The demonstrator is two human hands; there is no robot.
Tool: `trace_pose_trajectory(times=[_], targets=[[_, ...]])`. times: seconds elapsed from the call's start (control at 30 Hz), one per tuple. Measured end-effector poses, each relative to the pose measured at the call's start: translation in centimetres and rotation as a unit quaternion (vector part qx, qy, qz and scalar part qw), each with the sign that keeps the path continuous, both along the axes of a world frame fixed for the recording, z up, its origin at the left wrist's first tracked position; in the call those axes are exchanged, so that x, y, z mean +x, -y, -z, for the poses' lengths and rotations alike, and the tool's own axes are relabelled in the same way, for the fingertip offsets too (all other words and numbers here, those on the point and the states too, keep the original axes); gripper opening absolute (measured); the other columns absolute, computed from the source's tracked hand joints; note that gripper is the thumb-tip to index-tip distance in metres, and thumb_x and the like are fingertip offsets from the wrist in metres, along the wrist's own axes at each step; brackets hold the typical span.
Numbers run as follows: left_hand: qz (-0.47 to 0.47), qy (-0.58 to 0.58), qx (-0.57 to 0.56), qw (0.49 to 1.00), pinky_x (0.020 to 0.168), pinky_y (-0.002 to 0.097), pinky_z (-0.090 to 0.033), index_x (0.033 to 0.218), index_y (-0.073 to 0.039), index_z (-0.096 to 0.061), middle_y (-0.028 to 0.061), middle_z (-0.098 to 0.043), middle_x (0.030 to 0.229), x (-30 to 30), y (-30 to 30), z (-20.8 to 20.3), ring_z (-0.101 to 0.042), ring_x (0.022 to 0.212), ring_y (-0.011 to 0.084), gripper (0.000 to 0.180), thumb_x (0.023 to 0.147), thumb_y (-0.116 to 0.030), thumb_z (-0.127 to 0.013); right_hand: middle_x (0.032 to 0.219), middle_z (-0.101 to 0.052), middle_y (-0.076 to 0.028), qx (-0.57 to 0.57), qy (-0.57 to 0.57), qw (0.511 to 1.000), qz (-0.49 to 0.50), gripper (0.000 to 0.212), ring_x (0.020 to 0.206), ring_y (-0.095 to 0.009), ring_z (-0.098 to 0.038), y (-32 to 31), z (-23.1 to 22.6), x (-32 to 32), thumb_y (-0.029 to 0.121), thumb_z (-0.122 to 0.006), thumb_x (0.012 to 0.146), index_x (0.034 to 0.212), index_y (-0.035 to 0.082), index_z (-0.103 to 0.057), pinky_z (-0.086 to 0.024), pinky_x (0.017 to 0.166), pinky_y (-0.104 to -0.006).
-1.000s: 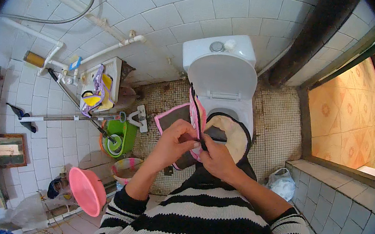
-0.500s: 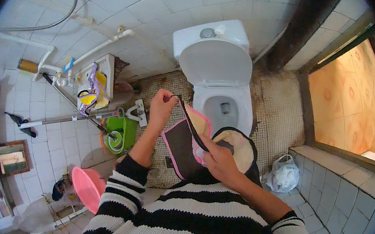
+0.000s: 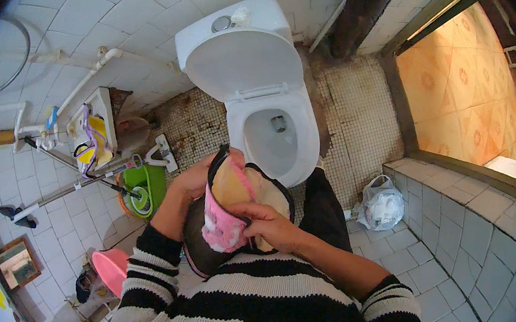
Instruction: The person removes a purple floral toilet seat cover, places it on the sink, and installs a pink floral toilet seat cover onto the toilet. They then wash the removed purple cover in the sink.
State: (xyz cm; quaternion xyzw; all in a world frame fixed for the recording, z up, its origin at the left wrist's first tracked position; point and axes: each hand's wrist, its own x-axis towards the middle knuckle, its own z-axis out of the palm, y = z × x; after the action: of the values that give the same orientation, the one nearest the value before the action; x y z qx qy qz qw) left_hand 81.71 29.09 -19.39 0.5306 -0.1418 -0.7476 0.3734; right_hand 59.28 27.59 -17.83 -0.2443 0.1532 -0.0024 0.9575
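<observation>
- I've got the left hand (image 3: 195, 178) clamped on the fabric cover's (image 3: 222, 230) left edge, right hand (image 3: 272, 227) pinching its right.
- It's between sweater (image 3: 293, 297) and toilet (image 3: 256, 93), long axis running roughly sweater-to-toilet, dark-edged tip toilet-side.

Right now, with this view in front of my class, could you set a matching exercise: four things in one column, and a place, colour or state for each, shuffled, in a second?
Things
1. pink-patterned fabric piece
2. toilet lid
3. plastic bag
4. bucket

Places, colours, states
A. green
B. held between the left hand and the right hand
C. raised
D. right of the toilet, by the low tiled wall

Right pairs: 1-B, 2-C, 3-D, 4-A
</observation>
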Motion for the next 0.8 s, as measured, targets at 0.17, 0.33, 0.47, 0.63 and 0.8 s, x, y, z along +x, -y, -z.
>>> trace_pose_trajectory(times=[0.17,0.33,0.47,0.63,0.8], targets=[[-0.195,-0.019,-0.035,0.980,0.065,0.0285,-0.048,0.097,-0.010,-0.048,0.0022,-0.053,0.083,3.0,-4.0,0.1,-0.055,0.073,0.0129,0.020,0.084,-0.019,-0.060,0.119,-0.052,-0.009,0.062,-0.002,0.998,0.023,0.049,0.114,-0.017,-0.046,2.4,0.6,-0.9,-0.003,-0.049,0.075,0.124,-0.001,-0.046,-0.037,0.095,-0.0290],[-0.279,-0.077,0.080,0.954,0.043,0.0340,-0.030,0.083,-0.012,-0.046,0.0048,-0.041,0.056,1.0,-5.2,-5.2,-0.036,0.045,0.0207,0.035,0.095,-0.042,-0.031,0.097,-0.060,-0.009,-0.057,-0.328,0.923,0.190,0.037,0.088,-0.018,-0.056,7.7,17.6,-4.2,0.016,-0.054,0.082,0.117,0.002,-0.050,-0.044,0.076,-0.0302],[-0.189,0.141,0.116,0.965,0.059,0.0286,-0.042,0.093,-0.008,-0.049,0.0014,-0.050,0.075,4.9,-12.7,-5.1,-0.051,0.069,0.0154,0.012,0.090,-0.020,-0.047,0.078,-0.055,-0.005,-0.054,-0.563,0.792,0.230,0.028,0.064,-0.013,-0.051,8.7,32.2,-7.9,0.007,-0.050,0.081,0.108,0.006,-0.052,-0.041,0.051,-0.0278],[-0.176,0.180,0.171,0.953,0.067,0.0244,-0.041,0.095,-0.008,-0.049,-0.0029,-0.051,0.085,5.1,-12.2,-5.9,-0.049,0.075,0.0104,0.015,0.083,-0.003,-0.056,0.078,-0.054,-0.005,0.027,-0.573,0.788,0.226,0.027,0.063,-0.012,-0.051,7.9,35.2,-8.0,0.007,-0.047,0.082,0.108,0.006,-0.052,-0.041,0.048,-0.0266],[-0.121,0.153,0.182,0.964,0.068,0.0236,-0.041,0.102,-0.007,-0.051,-0.0026,-0.050,0.087,6.7,-14.4,-4.0,-0.049,0.078,0.0102,0.019,0.084,-0.006,-0.057,0.092,-0.055,-0.011,-0.052,-0.570,0.795,0.202,0.038,0.075,-0.019,-0.054,4.7,38.0,-5.9,0.003,-0.048,0.079,0.117,0.005,-0.048,-0.045,0.061,-0.0314]])
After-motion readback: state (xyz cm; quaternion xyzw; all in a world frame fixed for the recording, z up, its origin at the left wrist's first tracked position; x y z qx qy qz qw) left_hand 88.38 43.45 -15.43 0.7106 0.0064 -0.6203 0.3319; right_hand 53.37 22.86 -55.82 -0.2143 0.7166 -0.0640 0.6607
